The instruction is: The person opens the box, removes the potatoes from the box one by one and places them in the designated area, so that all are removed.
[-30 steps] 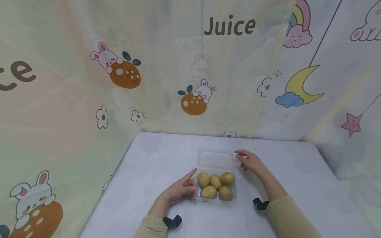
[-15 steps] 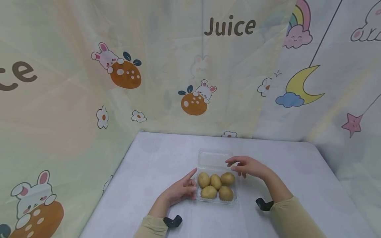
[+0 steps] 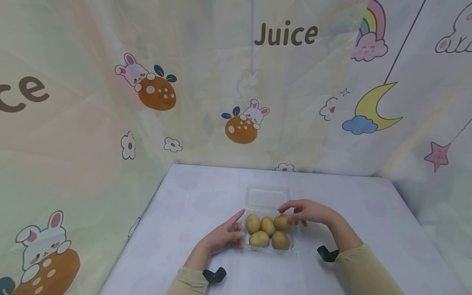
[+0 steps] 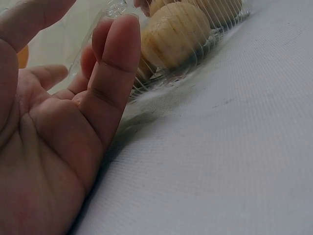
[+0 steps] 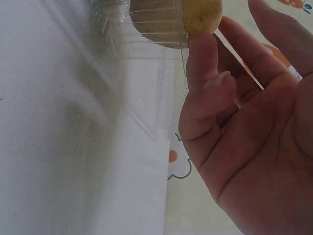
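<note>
A clear plastic clamshell box [image 3: 268,198] lies on the table, its lid laid back. Several yellow-brown potatoes fill its base, among them the back right potato [image 3: 282,223]. My right hand [image 3: 309,212] reaches over the box's right side, fingers spread loosely around that potato. Fingertips are right at its edge in the right wrist view, below the potato [image 5: 203,17]. On the other side, my left hand [image 3: 222,236] rests beside the box's left wall, index finger pointing along it and the other fingers loosely bent. A potato [image 4: 176,34] shows behind the left fingers through the ribbed plastic.
A white cloth covers the table [image 3: 199,192]. Behind and at the sides hangs a printed curtain [image 3: 199,82] with rabbits, fruit and a moon. A black wrist strap piece [image 3: 214,275] sits below the left wrist, another black piece [image 3: 327,254] below the right.
My right hand has moved from beside the open lid, left and down toward the back right potato. My left hand and the box have stayed in place.
</note>
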### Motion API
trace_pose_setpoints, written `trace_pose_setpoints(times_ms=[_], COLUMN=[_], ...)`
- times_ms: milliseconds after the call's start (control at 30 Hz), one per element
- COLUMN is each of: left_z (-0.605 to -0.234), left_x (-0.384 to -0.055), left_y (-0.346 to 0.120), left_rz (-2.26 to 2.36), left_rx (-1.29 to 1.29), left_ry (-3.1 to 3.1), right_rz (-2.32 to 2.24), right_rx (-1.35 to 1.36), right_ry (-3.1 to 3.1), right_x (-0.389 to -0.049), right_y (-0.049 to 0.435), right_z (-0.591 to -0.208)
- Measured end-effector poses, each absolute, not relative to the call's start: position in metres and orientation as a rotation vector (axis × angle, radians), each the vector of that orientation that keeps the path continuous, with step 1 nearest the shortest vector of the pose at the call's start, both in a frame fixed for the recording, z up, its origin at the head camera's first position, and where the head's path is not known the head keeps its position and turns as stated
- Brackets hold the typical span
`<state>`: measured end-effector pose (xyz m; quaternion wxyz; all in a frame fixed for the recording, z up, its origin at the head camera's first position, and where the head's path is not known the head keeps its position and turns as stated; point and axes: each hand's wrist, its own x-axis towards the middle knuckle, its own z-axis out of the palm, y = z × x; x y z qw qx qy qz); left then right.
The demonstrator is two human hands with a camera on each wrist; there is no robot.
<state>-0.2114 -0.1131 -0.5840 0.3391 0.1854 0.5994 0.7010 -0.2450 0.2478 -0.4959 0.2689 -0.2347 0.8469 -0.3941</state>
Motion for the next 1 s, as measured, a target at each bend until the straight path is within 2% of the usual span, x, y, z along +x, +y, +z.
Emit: trace_pose_setpoints(times_ms=[1000], left_z=[-0.5811], left_x=[-0.2102], left_y=[-0.1131], left_rz=[1.824], left_rx=[0.433], left_ry=[1.564], right_rz=[-0.949], right_rx=[-0.966], right_ry=[2.286], right_x=[-0.2451], right_y=[0.2442], right_z=[-0.5023])
